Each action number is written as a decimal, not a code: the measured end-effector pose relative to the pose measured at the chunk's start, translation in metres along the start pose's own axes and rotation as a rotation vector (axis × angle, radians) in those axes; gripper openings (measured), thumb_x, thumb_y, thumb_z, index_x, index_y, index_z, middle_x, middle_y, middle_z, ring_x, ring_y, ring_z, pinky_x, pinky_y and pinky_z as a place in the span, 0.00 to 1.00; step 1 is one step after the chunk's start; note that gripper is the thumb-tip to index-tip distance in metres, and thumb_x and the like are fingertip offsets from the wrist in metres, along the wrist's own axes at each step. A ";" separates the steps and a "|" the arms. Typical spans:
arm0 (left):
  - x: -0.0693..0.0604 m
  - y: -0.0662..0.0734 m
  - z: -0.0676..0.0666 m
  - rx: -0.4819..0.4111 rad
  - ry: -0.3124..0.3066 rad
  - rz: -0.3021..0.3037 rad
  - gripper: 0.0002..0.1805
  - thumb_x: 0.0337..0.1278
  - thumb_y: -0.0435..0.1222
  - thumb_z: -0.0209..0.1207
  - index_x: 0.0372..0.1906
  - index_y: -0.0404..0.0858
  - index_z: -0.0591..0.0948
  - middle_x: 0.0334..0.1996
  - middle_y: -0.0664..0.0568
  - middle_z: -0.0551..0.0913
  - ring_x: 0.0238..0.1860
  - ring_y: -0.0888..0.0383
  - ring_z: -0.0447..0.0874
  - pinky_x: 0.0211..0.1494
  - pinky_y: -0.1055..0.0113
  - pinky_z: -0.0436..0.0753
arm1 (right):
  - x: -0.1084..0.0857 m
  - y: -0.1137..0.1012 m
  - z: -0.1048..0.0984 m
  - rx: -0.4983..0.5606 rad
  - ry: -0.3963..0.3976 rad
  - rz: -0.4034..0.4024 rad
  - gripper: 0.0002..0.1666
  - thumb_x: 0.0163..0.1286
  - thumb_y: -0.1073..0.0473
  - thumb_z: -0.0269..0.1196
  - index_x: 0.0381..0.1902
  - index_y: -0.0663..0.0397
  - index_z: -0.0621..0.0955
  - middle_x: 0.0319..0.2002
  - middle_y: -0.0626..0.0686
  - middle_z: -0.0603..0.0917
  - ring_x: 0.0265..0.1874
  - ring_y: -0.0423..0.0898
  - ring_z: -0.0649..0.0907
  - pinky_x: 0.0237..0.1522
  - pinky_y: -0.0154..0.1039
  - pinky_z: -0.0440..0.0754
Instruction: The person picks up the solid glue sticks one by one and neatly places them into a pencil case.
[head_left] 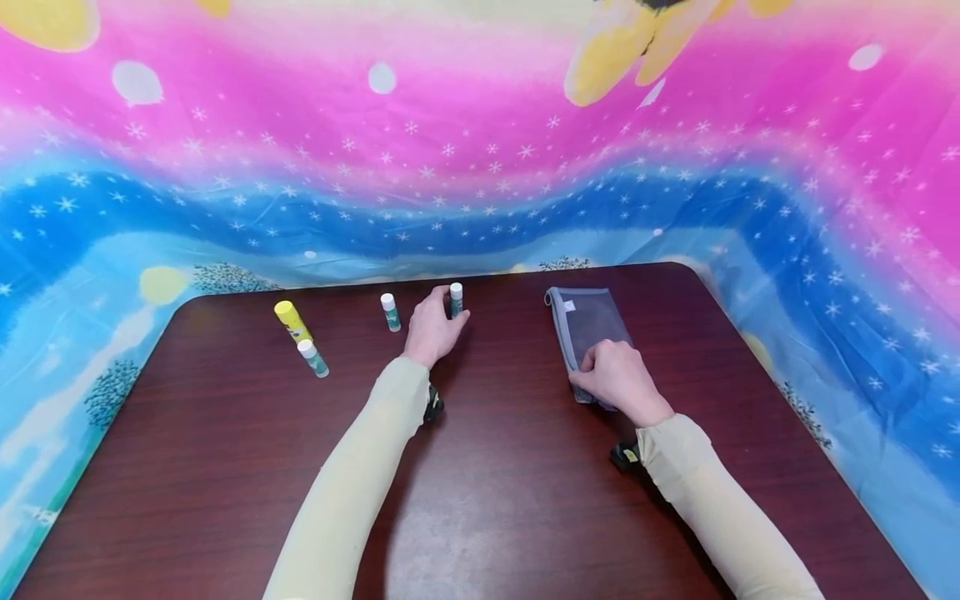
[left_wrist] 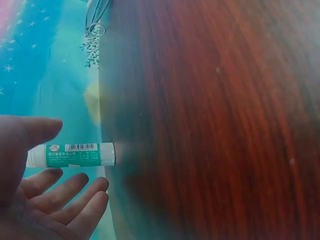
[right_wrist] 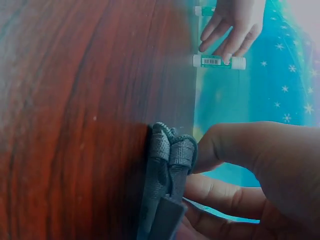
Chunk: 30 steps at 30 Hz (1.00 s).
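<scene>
A glue stick (head_left: 457,302) with a white cap and green label stands upright near the table's back edge. My left hand (head_left: 433,330) is around it, thumb on one side and fingers on the other; in the left wrist view, a gap shows between the thumb (left_wrist: 47,129) and the glue stick (left_wrist: 75,155). At the right, a grey mesh zipper pouch (head_left: 600,317) lies flat on the table. My right hand (head_left: 618,375) pinches its near end by the zipper edge. The right wrist view shows the thumb against the pouch's grey fabric end (right_wrist: 167,155).
Left of my left hand stands another white-capped glue stick (head_left: 391,312). Farther left are a yellow glue stick (head_left: 291,321) and a third green-labelled one (head_left: 315,359), close together. The dark wooden table (head_left: 480,517) meets a colourful cloth backdrop (head_left: 465,183) behind.
</scene>
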<state>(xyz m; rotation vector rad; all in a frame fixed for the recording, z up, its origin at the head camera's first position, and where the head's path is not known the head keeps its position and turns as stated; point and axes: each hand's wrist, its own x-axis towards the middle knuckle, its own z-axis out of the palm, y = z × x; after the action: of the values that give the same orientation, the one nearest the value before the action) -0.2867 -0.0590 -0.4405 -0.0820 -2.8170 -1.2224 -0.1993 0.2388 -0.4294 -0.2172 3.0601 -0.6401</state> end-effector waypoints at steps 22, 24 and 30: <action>-0.003 -0.007 -0.005 -0.099 0.038 -0.007 0.14 0.66 0.39 0.67 0.50 0.41 0.78 0.47 0.47 0.87 0.49 0.53 0.86 0.57 0.56 0.80 | 0.002 0.007 -0.002 0.312 0.033 0.045 0.06 0.65 0.60 0.71 0.29 0.55 0.88 0.24 0.49 0.86 0.23 0.45 0.85 0.33 0.45 0.85; -0.004 -0.007 -0.006 -0.101 0.044 -0.009 0.13 0.66 0.39 0.67 0.50 0.41 0.78 0.47 0.47 0.88 0.49 0.53 0.86 0.58 0.57 0.80 | 0.003 0.007 -0.002 0.352 0.007 0.082 0.04 0.65 0.60 0.71 0.33 0.56 0.88 0.27 0.50 0.87 0.26 0.46 0.86 0.35 0.45 0.85; -0.007 -0.005 -0.009 -0.117 0.052 0.006 0.13 0.66 0.39 0.67 0.50 0.41 0.77 0.47 0.47 0.88 0.48 0.54 0.87 0.58 0.56 0.80 | 0.005 0.009 0.001 0.430 -0.087 0.143 0.13 0.67 0.63 0.69 0.48 0.61 0.87 0.35 0.55 0.89 0.32 0.47 0.88 0.41 0.46 0.86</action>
<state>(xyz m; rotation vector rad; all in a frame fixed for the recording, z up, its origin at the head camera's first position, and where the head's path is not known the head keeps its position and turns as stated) -0.2793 -0.0695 -0.4388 -0.0637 -2.6981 -1.3662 -0.2057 0.2464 -0.4335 -0.0183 2.7350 -1.2103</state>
